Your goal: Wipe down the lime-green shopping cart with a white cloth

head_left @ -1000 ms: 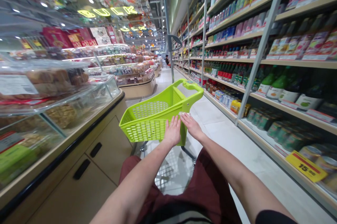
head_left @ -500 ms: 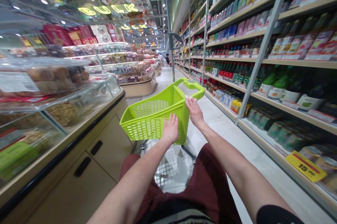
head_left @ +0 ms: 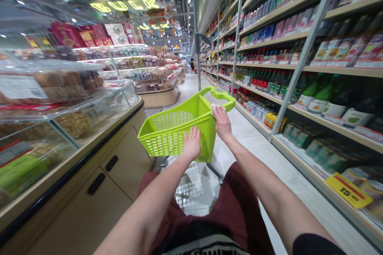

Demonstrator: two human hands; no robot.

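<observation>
A lime-green plastic shopping cart (head_left: 167, 137) stands in front of me on grey wheeled legs, its basket pierced with small slots. My left hand (head_left: 192, 143) lies flat against the near side of the basket, fingers spread. Just under the cart's handle, my right hand (head_left: 222, 122) presses a crumpled white cloth or tissue (head_left: 214, 108) to the upper edge at the handle end. Most of the white piece is covered by the fingers.
Shelves of bottles (head_left: 317, 97) and cans line the right side, with a yellow price tag (head_left: 348, 190). A glass-topped counter (head_left: 98, 115) of packaged foods runs along the left. A grey post (head_left: 196, 19) rises behind the cart. Far down the aisle is a person (head_left: 193, 64).
My left hand has shifted slightly left and up along the basket side. The right hand stays on the handle end with the white piece. The view has shifted slightly.
</observation>
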